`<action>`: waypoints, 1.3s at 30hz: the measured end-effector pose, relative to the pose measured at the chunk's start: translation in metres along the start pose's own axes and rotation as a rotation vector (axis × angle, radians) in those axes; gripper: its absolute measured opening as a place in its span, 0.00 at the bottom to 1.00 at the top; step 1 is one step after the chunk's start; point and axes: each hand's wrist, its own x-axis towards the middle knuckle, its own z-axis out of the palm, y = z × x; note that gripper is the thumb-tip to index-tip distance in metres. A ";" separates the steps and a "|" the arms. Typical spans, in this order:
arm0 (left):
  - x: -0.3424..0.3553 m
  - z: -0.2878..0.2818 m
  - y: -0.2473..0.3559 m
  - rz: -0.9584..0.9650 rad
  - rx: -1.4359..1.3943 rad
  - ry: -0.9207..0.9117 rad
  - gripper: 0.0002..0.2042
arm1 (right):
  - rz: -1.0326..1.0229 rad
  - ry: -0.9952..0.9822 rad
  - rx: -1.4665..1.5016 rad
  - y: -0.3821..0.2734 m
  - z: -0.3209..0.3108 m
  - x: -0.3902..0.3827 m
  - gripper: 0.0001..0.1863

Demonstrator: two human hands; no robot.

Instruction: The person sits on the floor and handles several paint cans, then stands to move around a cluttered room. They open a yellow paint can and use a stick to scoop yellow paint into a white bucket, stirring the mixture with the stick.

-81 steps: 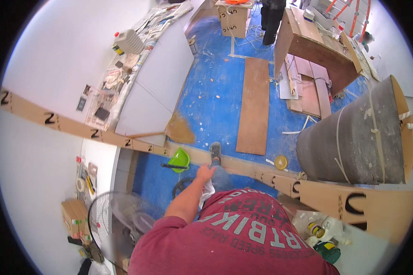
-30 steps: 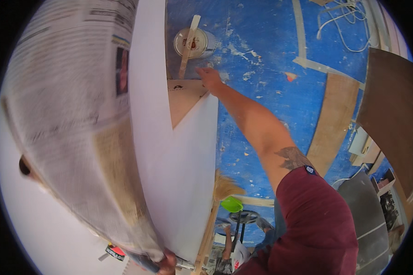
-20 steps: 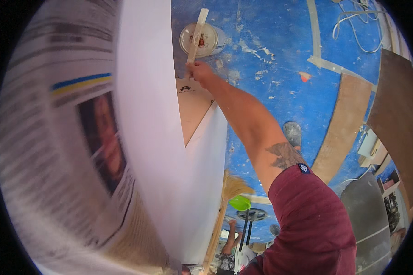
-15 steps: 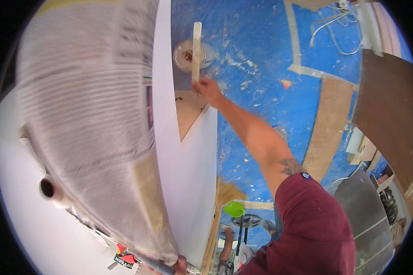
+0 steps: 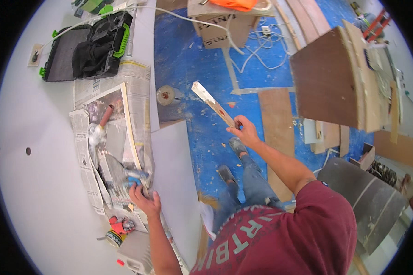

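Wooden stick point(image 5: 212, 103) clamped in right grip point(image 5: 246, 132) over blue floor point(image 5: 192, 59); left grip point(image 5: 144, 200) pressing newspaper point(image 5: 124, 82) edge.

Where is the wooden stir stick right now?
In the head view, the wooden stir stick is held by the right hand above the blue floor, just right of the small round can.

Maroon short-sleeved T-shirt point(image 5: 280, 229) with pale printed lettering across the chest; blue jeans point(image 5: 254, 181), faded and dusty; grey shoes point(image 5: 237, 145); forearms bare.
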 end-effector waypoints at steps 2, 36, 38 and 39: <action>0.011 -0.005 0.021 0.020 -0.035 0.105 0.32 | -0.054 0.029 -0.032 -0.025 -0.044 -0.040 0.21; -0.090 -0.041 0.108 0.142 0.074 -0.165 0.30 | 0.283 0.529 0.080 0.051 -0.175 -0.641 0.15; -0.114 -0.030 0.222 0.148 -0.579 -0.604 0.31 | 0.248 0.571 0.059 0.032 -0.172 -0.643 0.17; -0.130 -0.038 0.275 0.124 -0.773 -0.807 0.31 | 0.229 0.585 0.054 0.019 -0.167 -0.638 0.17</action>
